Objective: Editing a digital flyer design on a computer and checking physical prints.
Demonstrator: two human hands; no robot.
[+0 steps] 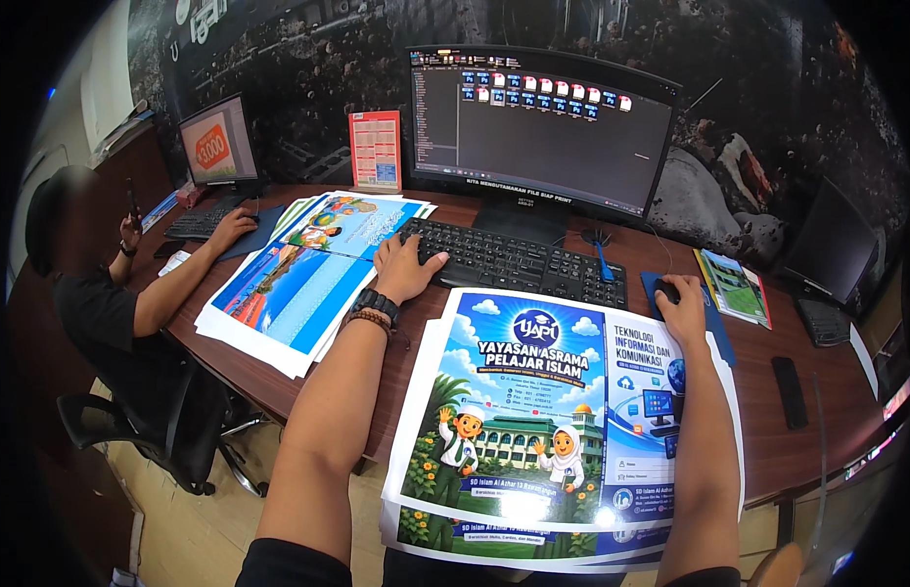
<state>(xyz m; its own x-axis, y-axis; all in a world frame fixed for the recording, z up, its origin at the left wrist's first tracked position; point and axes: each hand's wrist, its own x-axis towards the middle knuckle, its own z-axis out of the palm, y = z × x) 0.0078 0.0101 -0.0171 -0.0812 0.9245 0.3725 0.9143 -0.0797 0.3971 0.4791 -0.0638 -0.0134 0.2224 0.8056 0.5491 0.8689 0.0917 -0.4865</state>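
My left hand (404, 267) rests open on the left end of the black keyboard (533, 264), fingers apart on the keys. My right hand (682, 315) grips a black mouse (667, 292) on a blue mat (717, 338). A stack of large glossy printed sheets (504, 391), showing cartoon children and a domed building, lies below the keyboard at the desk's front, between my forearms. A wide monitor (543, 142) behind the keyboard shows rows of file icons. To the left lie more printed sheets (298, 293), mostly blue, beside my left wrist.
A co-worker (147, 293) sits at left, holding a phone, one hand at a mouse, facing a smaller monitor (218, 139). A red-bordered card (375, 150) stands beside my monitor. At right are booklets (734, 284), a dark phone (790, 391) and another dark screen (827, 245).
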